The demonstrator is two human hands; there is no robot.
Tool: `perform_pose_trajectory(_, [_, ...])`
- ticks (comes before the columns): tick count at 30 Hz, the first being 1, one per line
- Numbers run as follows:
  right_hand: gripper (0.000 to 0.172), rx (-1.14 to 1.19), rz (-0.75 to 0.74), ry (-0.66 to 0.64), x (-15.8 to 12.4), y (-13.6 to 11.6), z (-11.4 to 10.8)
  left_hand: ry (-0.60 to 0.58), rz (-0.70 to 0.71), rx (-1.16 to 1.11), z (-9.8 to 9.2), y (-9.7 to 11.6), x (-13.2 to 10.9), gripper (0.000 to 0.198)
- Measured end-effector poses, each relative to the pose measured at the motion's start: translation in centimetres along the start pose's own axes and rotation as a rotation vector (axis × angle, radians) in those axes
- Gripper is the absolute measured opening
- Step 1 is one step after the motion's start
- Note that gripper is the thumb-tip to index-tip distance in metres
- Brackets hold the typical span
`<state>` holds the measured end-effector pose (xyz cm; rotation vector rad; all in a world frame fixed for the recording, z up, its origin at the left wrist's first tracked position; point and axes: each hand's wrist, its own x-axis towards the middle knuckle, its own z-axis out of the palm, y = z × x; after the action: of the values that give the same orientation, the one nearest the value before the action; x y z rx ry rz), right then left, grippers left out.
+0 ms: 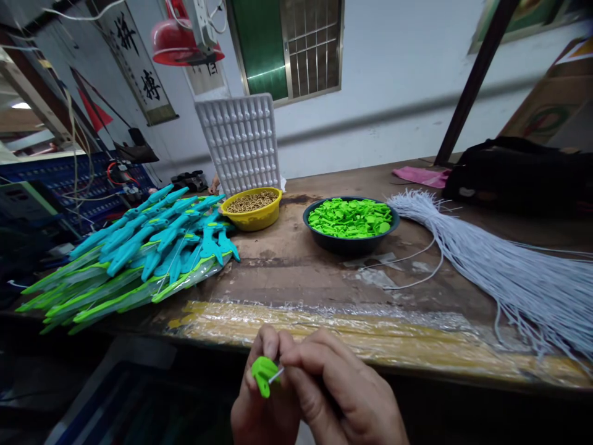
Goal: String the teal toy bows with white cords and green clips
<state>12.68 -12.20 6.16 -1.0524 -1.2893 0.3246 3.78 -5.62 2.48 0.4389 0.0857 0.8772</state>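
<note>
My left hand (264,414) is closed on a small bright green plastic piece (264,375), held in front of the table's near edge. The fingers of my right hand (345,386) pinch a thin white cord (277,374), whose end lies against the green piece. Whether the cord passes through the piece I cannot tell. Beyond my hands, a dark bowl (351,246) holds many similar green pieces. A long bundle of white cords (491,259) lies across the right side of the table.
At the left are stacked turquoise and green plastic toys (139,247). Behind them stand a yellow basin (254,219) of brass-coloured rings and a grey moulded tray (241,142). A red lamp (178,43) hangs above. A black bag (519,176) and pink cloth (422,177) lie at the back right.
</note>
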Motion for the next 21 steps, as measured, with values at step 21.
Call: perform_pose_trajectory(21, [0.013, -0.214, -0.166, 0.005, 0.4, 0.6, -0.5, 0.034, -0.042, 0.144, -0.8, 0.4, 0.5, 0.029])
